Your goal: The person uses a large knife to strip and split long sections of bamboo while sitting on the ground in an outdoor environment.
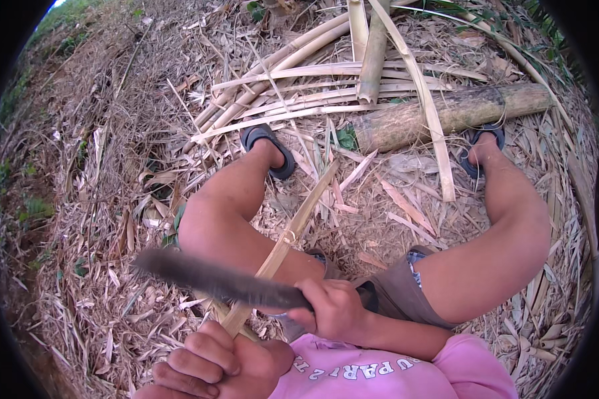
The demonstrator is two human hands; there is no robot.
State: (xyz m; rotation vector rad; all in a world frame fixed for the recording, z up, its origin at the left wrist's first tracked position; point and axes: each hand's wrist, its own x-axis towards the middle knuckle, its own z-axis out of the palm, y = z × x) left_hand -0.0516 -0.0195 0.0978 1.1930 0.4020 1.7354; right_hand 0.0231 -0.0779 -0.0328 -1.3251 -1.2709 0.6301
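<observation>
My left hand [209,362], at the lower edge, is closed around the near end of a split bamboo strip [269,265]. The strip slants up and away between my legs, and a small curl of shaving stands on it partway along. In my right hand [334,307] is a machete [213,276], its dark, broad blade pointing left and slightly smeared by motion. That blade lies across the strip in the picture, a little beyond my left fist. Whether its edge touches the bamboo I cannot tell. My right fingers hide most of the handle.
A thick bamboo log [446,116] lies ahead by my right foot. Long split bamboo strips [339,70] are piled beyond my feet, with an upright-looking bamboo pole [374,60] across them. One loose strip [427,113] leans over the log. Dry leaves and shavings [393,189] cover the ground.
</observation>
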